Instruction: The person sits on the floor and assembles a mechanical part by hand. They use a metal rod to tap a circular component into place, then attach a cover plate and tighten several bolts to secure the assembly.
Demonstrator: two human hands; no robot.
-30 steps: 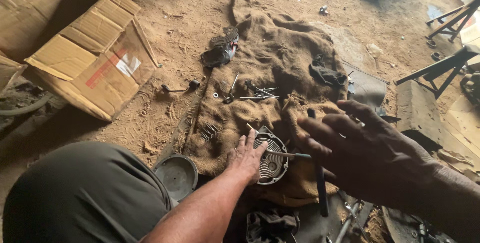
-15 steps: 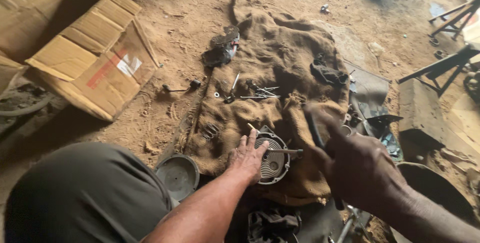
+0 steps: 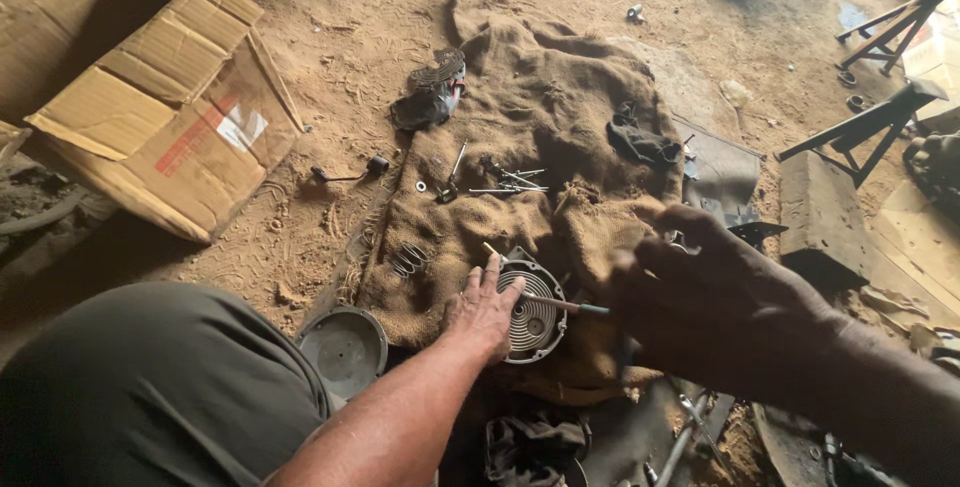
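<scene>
A: Far left sits the cardboard box (image 3: 175,112); then a grey round lid (image 3: 343,350) on the dirt.

B: The left hand (image 3: 484,309) lies flat, fingers spread, pressing the ribbed metal disc (image 3: 533,312) onto the sacking (image 3: 545,117).

A: The right hand (image 3: 715,292) has swung in closer; it's closed on a thin rod (image 3: 563,305) whose tip now meets the disc.

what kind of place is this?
Likely an informal repair workshop with a dirt floor. A burlap sack spread on the sandy ground holds loose bolts and a spring. The left hand steadies a round finned metal part; the blurred right hand is close by.
</scene>
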